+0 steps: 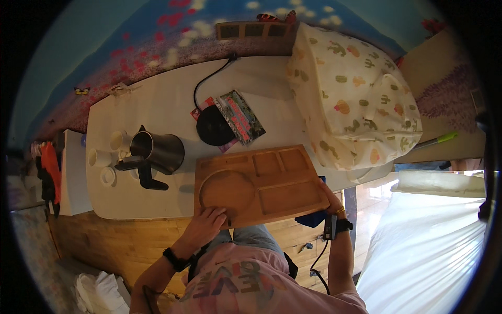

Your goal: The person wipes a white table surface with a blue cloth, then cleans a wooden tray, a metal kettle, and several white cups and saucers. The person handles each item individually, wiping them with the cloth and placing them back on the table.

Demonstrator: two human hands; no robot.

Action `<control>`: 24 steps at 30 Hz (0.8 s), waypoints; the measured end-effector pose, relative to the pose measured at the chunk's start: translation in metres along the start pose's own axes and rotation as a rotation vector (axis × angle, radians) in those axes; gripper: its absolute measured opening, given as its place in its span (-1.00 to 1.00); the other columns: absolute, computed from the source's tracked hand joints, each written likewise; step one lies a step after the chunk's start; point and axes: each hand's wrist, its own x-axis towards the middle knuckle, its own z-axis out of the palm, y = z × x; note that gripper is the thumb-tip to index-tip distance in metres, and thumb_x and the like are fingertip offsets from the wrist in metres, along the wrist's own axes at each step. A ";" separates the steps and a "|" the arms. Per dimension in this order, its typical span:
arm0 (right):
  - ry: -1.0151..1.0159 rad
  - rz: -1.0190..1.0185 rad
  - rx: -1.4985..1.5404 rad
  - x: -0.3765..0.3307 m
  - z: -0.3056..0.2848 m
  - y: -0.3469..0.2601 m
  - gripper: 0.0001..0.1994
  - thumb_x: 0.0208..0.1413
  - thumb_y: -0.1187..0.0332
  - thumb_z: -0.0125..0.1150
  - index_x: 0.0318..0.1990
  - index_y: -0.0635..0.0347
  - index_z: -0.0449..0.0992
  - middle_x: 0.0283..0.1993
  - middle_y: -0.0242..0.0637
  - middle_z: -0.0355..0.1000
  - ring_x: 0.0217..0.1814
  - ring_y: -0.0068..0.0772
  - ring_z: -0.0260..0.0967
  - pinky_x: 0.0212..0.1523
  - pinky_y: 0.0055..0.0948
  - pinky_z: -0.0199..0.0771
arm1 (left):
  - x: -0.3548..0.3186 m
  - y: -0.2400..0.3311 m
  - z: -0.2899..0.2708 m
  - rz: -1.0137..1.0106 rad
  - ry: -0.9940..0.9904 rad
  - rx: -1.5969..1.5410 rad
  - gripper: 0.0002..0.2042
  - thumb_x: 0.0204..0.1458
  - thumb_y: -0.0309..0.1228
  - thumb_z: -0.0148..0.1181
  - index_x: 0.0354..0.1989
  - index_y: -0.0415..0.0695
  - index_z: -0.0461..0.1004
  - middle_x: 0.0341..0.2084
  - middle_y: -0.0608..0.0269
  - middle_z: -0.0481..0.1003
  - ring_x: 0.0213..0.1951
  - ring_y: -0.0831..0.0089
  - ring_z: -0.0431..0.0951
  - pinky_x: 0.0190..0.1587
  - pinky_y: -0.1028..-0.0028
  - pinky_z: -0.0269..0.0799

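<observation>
Gripping smooth rectangular wooden tray (272, 183) with round recess: left hand (208, 222) near edge; right hand (331, 200) far corner.

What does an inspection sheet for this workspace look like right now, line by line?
Surface: white table, top partly bare.
Job's things: wooden compartment tray at the near edge, its compartments bare.
Clutter: metal kettle, small white cups, black kettle base, booklet, cactus-print cover.
Hands: left hand on the tray's near left corner; right hand at its right edge.
Cables: black cord from the base; cable hanging by the right wrist.
Surroundings: wood floor, painted wall, white bedding.
</observation>
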 end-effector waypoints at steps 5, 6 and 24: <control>-0.010 0.155 -0.075 0.004 -0.003 0.012 -0.42 0.05 0.09 0.10 0.16 0.23 0.19 0.07 -0.22 0.32 0.04 -0.40 0.32 0.00 -0.44 0.39 | -0.008 -0.007 0.025 0.028 0.009 0.039 -0.69 -0.16 -0.44 0.16 -0.19 -0.17 0.30 0.02 0.14 0.26 0.00 0.18 0.28 0.00 0.24 0.23; 0.000 0.131 -0.047 0.006 -0.003 0.017 -0.42 0.04 0.09 0.10 0.16 0.23 0.19 0.07 -0.21 0.32 0.03 -0.39 0.33 0.00 -0.44 0.40 | -0.010 -0.008 0.028 0.028 -0.005 0.053 -0.69 -0.14 -0.43 0.15 -0.18 -0.16 0.30 0.02 0.14 0.25 0.00 0.18 0.28 0.01 0.24 0.22; -0.038 -0.041 0.093 0.022 -0.010 0.056 -0.44 0.06 0.08 0.06 0.13 0.26 0.21 0.07 -0.20 0.31 0.06 -0.33 0.30 0.03 -0.41 0.35 | -0.033 -0.044 0.072 -0.722 0.324 -0.833 -0.32 0.03 -0.19 0.14 0.23 -0.19 -0.07 0.17 -0.06 0.03 0.09 0.18 0.23 0.14 0.23 0.14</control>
